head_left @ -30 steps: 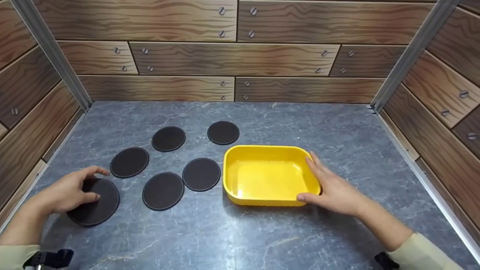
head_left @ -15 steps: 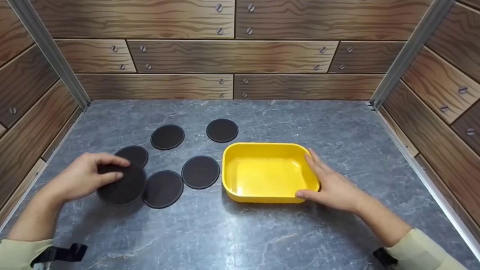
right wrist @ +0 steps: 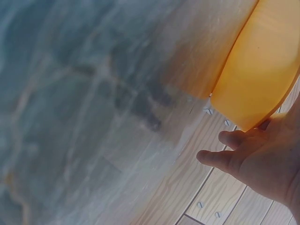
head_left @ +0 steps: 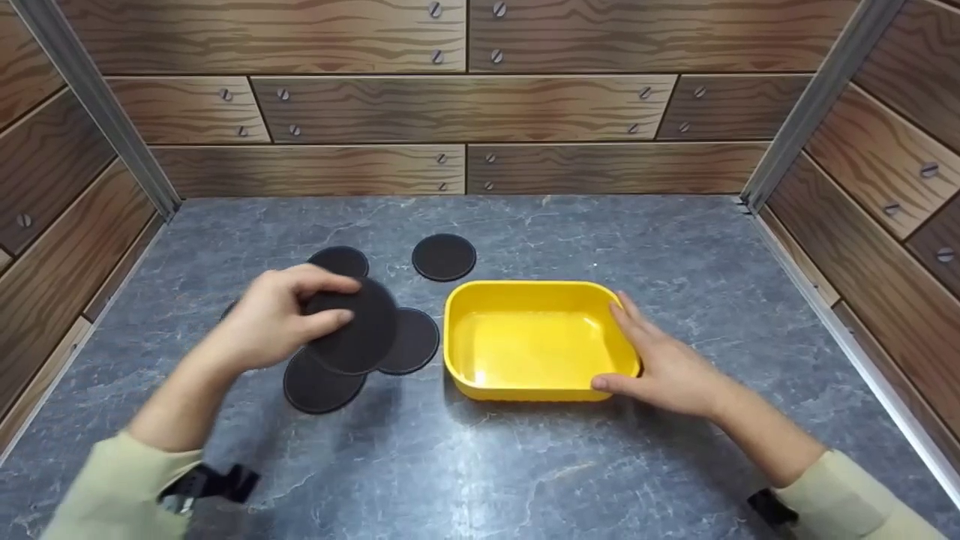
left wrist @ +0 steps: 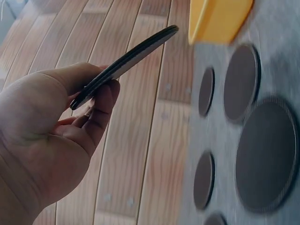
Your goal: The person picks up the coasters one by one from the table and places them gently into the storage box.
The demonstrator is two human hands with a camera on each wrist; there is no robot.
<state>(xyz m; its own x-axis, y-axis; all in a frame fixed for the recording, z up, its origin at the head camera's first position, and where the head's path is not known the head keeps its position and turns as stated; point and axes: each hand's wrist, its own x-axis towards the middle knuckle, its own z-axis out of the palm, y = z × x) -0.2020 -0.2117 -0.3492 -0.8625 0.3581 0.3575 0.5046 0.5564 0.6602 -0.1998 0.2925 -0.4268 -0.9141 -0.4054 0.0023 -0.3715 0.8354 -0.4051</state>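
Coasters (head_left: 444,257) number six, all round and black: one held (head_left: 356,330), five flat on the worktop (head_left: 525,465). Left-hand fingers and thumb pinch the held one by its edge; the left hand (head_left: 274,319) has it raised and tilted, clear of the five. From the head, it partly covers two of them, while the hand partly hides another. One yellow tray (head_left: 525,352) stands on the worktop, four coasters to its left, one near its back-left corner. Right-hand fingers lie extended against its right end, the right hand (head_left: 664,367) spanning that side.
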